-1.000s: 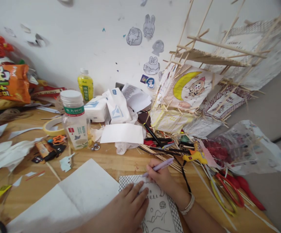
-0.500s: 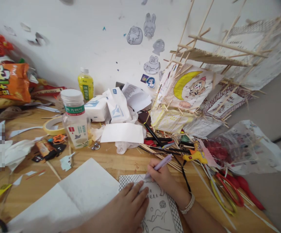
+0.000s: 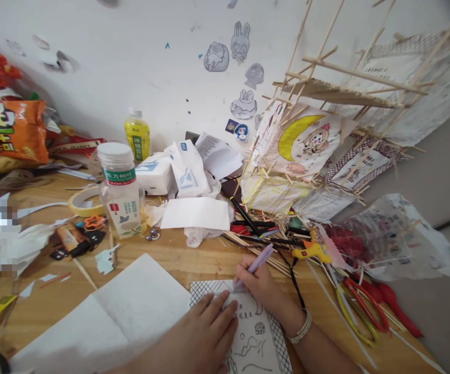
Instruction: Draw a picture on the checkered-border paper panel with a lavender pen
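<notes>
A sheet of paper with a cross-hatched border, written characters and line drawings (image 3: 250,345) lies on the wooden table before me. My left hand (image 3: 211,327) rests flat on its left part, fingers stretched out, covering some of the drawing. Near the sheet's top edge, my right hand (image 3: 256,280) grips a light purple pen (image 3: 261,259), its tip down at the hatched border. A bracelet (image 3: 301,327) circles my right wrist. Under and left of my left forearm spreads a larger blank white paper (image 3: 123,301) with a fold line.
Behind stand a clear plastic bottle (image 3: 119,192), a tape roll (image 3: 86,201) and tissue packs (image 3: 188,169). At right are a yellow glue gun (image 3: 312,252), scissors (image 3: 365,311) and a wooden-stick frame with drawn panels (image 3: 302,137). An orange snack bag (image 3: 10,127) sits far left.
The purple pen has tilted slightly and shifted a little left with my right hand. My left hand stays in place on the sheet.
</notes>
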The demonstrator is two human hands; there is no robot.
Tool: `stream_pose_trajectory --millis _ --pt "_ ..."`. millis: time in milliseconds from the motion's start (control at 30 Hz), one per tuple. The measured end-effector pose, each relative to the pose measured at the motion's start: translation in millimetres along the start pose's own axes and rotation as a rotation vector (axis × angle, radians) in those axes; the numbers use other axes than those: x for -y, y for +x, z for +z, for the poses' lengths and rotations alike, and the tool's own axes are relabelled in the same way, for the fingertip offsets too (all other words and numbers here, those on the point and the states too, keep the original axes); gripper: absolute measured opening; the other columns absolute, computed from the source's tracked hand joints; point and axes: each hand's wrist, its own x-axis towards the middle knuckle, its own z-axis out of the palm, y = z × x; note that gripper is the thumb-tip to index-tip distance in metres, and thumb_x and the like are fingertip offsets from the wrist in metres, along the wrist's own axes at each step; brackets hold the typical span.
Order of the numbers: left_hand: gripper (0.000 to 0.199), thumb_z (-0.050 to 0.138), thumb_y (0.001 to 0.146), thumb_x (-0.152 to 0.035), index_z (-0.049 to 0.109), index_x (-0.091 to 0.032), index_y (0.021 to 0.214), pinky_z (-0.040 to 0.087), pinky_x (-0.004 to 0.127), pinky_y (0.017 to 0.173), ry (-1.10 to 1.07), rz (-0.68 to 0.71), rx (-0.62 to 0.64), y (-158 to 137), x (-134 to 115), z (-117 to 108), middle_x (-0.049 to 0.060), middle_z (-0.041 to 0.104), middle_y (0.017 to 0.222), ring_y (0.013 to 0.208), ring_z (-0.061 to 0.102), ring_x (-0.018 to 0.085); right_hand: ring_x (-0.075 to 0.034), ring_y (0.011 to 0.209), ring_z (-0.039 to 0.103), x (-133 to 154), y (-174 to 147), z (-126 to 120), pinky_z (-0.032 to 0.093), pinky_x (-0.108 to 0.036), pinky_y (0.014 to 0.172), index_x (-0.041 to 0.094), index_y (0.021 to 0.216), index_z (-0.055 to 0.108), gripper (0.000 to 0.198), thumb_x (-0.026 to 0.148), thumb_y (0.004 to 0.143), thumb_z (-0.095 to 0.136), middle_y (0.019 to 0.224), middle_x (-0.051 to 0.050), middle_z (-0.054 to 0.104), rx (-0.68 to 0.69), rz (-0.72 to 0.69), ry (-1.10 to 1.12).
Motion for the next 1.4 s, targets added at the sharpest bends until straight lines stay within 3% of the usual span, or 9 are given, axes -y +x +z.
stream_pose_trajectory --millis 433,967,1400 --pt "0.045 0.06 0.087 -0.03 0.057 -0.009 0.127 0.039 0.047 0.101 -0.046 -0.012 0.036 1.2 2.0 -7.3 0.021 0.045 0.14 0.129 0.043 0.037 -0.012 0.052 0.043 -3.0 0.3 0.0 0.036 -0.025 0.053 0.022 0.057 0.044 0.028 0.031 0.083 0.05 0.053 0.006 0.043 -0.019 -0.078 -0.016" --pt "0.049 0.066 0.082 -0.028 0.057 -0.009 0.126 0.039 0.046 0.1 -0.01 -0.021 -0.016 -4.0 -0.7 -2.5 0.024 0.042 0.141 0.128 0.044 0.037 -0.012 0.051 0.039 -8.1 0.9 -0.6 0.032 -0.024 0.05 0.022 0.058 0.042 0.027 0.027 0.084 0.049 0.053 0.006 0.041 -0.012 -0.066 -0.024" --pt "0.047 0.061 0.087 -0.028 0.055 -0.009 0.129 0.035 0.046 0.102 -0.067 -0.027 -0.005 -3.6 1.0 -3.9 0.023 0.043 0.141 0.128 0.044 0.036 -0.011 0.05 0.036 -6.0 -0.5 -0.3 0.031 -0.023 0.048 0.022 0.059 0.039 0.025 0.027 0.082 0.047 0.054 0.006 0.039 -0.037 -0.028 -0.004"
